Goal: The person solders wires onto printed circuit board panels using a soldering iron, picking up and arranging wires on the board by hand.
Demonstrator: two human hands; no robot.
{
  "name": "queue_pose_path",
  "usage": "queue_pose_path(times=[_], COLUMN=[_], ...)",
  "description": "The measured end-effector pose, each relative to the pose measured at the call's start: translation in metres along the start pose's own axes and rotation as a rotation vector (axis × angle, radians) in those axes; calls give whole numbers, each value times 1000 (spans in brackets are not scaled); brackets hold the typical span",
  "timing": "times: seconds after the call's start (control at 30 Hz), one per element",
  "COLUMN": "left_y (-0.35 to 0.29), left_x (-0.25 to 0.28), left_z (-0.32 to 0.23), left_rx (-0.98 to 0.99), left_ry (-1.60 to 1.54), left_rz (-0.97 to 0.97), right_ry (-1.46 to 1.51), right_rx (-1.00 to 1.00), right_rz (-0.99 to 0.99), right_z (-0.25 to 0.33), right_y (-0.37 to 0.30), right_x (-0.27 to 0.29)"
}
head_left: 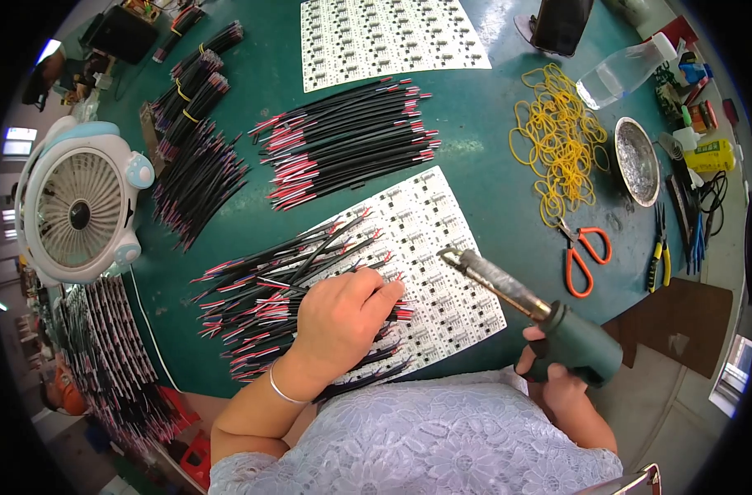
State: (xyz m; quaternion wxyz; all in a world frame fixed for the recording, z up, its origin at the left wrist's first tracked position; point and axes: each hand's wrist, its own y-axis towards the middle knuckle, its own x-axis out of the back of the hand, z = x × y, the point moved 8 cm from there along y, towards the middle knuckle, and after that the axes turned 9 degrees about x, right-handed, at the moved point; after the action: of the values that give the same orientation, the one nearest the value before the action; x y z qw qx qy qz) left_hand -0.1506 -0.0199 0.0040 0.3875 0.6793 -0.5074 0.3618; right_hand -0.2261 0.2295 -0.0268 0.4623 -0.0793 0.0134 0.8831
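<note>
My left hand (343,318) is closed, thumb and fingers pinched around a thin black cable, most of which the hand hides. It rests over a white circuit board panel (438,214) with small black parts. Many black cables (252,289) with stripped red, white and dark ends lie across the panel's left part and spill onto the table. A green soldering gun (578,346) is gripped in my right hand (557,384). Its metal tip points up and left over the panel, apart from the left fingertips.
Loose black cables (351,144) and a second circuit board panel (392,41) lie beyond. Cable bundles (199,103) and a fan (79,210) stand left. On the right are yellow rubber bands (557,136), orange-handled scissors (578,256), a metal bowl (637,161), pliers (659,252) and a bottle (623,74).
</note>
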Motion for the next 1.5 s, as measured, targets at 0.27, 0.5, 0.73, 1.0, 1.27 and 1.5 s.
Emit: queue_pose_path(times=[0.27, 0.5, 0.73, 1.0, 1.27, 1.5], left_y=[-10, -14, -17, -18, -18, -17], left_x=[37, 21, 0, -1, -2, -2], left_z=[-15, -32, -21, -17, -15, -16], left_rx=[-91, -46, 43, 68, 75, 72], left_ry=[4, 132, 123, 51, 38, 39], left_rz=[-141, -69, -50, -22, -7, 1], right_ry=[-2, -301, -269, -598, -587, -858], right_rx=[45, 148, 75, 299, 309, 333], right_rz=[59, 209, 246, 438, 424, 441], right_z=[1, -9, 1, 9, 18, 19], right_y=[2, -15, -6, -8, 1, -2], right_x=[-1, 8, -6, -20, -29, -28])
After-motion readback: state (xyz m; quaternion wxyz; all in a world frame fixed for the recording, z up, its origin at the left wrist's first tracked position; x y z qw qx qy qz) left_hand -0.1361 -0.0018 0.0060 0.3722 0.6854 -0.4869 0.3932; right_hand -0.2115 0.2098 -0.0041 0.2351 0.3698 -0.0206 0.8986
